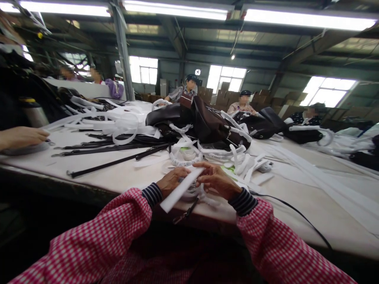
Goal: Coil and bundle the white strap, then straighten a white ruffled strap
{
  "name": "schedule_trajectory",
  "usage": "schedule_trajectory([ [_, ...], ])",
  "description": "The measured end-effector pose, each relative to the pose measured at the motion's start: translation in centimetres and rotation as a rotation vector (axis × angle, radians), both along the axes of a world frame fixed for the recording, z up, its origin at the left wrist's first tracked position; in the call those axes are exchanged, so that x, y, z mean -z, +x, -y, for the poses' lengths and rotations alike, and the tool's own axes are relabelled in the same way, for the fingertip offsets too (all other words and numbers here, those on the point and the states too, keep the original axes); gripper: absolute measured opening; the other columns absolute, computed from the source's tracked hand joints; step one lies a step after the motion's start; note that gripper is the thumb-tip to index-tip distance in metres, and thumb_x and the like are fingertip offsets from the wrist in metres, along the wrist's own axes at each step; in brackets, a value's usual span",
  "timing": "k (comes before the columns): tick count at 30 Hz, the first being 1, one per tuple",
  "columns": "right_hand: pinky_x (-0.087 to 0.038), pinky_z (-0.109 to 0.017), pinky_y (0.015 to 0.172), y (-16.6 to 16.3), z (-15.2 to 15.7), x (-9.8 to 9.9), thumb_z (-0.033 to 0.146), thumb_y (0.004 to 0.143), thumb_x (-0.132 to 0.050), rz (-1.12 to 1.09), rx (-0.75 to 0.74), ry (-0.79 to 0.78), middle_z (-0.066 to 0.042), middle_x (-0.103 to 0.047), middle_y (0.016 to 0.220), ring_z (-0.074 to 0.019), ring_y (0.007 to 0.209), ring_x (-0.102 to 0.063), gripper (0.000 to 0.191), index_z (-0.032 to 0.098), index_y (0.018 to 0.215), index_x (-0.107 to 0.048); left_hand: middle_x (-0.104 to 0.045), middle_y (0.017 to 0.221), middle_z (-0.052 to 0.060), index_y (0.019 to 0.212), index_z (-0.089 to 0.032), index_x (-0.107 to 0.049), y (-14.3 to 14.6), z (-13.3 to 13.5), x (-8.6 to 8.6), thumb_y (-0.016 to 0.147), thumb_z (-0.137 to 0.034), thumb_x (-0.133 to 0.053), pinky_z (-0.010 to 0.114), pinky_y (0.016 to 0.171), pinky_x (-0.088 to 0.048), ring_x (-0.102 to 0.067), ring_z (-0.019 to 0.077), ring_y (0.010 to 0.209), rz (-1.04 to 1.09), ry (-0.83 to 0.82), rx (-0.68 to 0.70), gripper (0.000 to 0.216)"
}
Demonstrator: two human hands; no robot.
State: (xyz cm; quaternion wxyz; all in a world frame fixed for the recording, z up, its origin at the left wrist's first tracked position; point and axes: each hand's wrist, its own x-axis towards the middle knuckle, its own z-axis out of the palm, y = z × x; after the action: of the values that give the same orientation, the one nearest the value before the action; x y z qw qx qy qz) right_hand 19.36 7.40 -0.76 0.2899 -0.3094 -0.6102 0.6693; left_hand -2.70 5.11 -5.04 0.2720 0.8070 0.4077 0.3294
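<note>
Both my hands meet over the near edge of a long work table. My left hand is closed around a flat white strip that runs from my fingers down toward me. My right hand pinches the strip's far end, fingers curled. Under the hands lies a coil of white strips with a thin dark strap and its metal clasp hanging at the table edge. Red-and-white checked sleeves with striped dark cuffs cover my arms.
A heap of dark brown bags and loose white strips fills the table's middle. Long black straps lie at the left. Another person's hand rests at the far left. Several people sit at the far side. A black cable crosses the right.
</note>
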Motion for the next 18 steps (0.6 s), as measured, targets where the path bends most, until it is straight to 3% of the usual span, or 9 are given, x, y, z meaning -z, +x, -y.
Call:
schedule_trajectory([
  [3, -0.047, -0.018, 0.043, 0.6, -0.3, 0.2, 0.021, 0.066, -0.076, 0.071, -0.012, 0.1, -0.003, -0.07, 0.077, -0.0179, 0.063, -0.07, 0.063, 0.012, 0.126, -0.057, -0.071, 0.122, 0.013, 0.1, -0.016, -0.079, -0.2, -0.6, 0.6, 0.08, -0.03, -0.07, 0.044, 0.107, -0.047, -0.063, 0.0309, 0.115, -0.031, -0.009, -0.031, 0.026],
  [6, -0.037, -0.014, 0.038, 1.0, -0.5, 0.4, 0.035, 0.075, -0.077, 0.098, 0.014, 0.199, -0.003, -0.07, 0.075, -0.0137, 0.052, -0.066, 0.052, 0.01, 0.118, -0.062, -0.071, 0.122, 0.011, 0.098, -0.018, -0.078, -0.2, -0.8, 0.9, 0.076, -0.027, -0.074, 0.045, 0.108, -0.046, -0.063, 0.0304, 0.115, -0.055, -0.026, -0.081, 0.024],
  [14, -0.03, -0.016, 0.037, 2.5, 0.3, 0.3, 0.059, 0.084, -0.073, 0.083, 0.095, 0.17, -0.004, -0.069, 0.07, -0.0112, 0.043, -0.058, 0.054, 0.013, 0.11, -0.063, -0.067, 0.125, 0.01, 0.087, -0.018, -0.077, 0.4, -0.3, 0.3, 0.07, -0.016, -0.078, 0.042, 0.11, -0.044, -0.061, 0.0296, 0.121, -0.089, -0.042, -0.166, 0.017],
  [18, -0.023, -0.02, 0.041, 2.1, 0.8, 0.3, 0.064, 0.084, -0.071, 0.083, 0.104, 0.224, 0.003, -0.055, 0.062, -0.0072, 0.044, -0.04, 0.049, 0.016, 0.09, -0.065, -0.067, 0.12, 0.008, 0.084, -0.019, -0.077, 0.9, 0.0, 0.0, 0.067, -0.012, -0.079, 0.042, 0.109, -0.044, -0.061, 0.0278, 0.116, -0.096, -0.016, -0.191, 0.018],
])
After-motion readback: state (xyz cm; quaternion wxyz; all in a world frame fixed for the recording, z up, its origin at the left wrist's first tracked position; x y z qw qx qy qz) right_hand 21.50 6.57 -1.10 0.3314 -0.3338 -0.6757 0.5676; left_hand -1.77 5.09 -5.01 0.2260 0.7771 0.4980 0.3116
